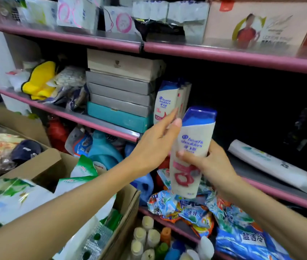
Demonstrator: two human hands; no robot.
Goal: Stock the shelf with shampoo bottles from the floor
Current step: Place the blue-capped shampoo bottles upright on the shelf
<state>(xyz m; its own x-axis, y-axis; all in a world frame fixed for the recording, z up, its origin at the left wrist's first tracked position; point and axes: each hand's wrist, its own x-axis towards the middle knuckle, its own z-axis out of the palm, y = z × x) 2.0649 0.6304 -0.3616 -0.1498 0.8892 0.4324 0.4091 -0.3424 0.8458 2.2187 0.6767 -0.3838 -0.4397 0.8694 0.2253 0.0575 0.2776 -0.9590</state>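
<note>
A white shampoo bottle (192,145) with a blue cap and pink mark stands upright in the air in front of the middle shelf (111,126). My right hand (207,164) grips it around its lower half. My left hand (156,143) reaches forward beside the bottle's left side, thumb near its cap, fingers stretched toward the row of like shampoo bottles (165,102) standing on the shelf next to stacked boxes. I cannot tell whether the fingertips touch that row.
Grey, tan and teal boxes (120,91) are stacked left of the bottles. A white tube (272,164) lies on the dark shelf to the right. Detergent bags (195,207) and blue jugs (104,149) fill the lower shelf. Open cartons (122,209) stand at lower left.
</note>
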